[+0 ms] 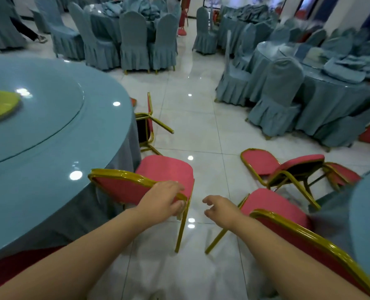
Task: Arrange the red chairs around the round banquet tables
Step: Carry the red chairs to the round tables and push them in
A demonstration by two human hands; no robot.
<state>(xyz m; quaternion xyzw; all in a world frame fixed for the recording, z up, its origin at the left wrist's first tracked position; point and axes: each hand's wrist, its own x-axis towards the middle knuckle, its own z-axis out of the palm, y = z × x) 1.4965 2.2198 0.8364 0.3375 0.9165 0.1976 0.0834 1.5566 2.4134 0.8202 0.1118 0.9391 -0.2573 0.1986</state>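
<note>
A red chair [164,169] with a gold frame stands at the edge of the round blue banquet table [39,131] on the left. My left hand [164,200] grips the right corner of its backrest. My right hand [221,211] hovers just right of it with loosely curled fingers, holding nothing. A second red chair [275,204] stands close by on the right. A third red chair [147,124] lies tipped against the table farther on. Two more red chairs [288,167] lie overturned on the floor at the right.
White glossy tiles [192,126] form an aisle ahead. Blue-covered chairs [277,100] ring a table at the right, and more stand around a far table [134,40]. A blue table edge [368,213] is near my right arm. A person's leg [28,33] shows at the far left.
</note>
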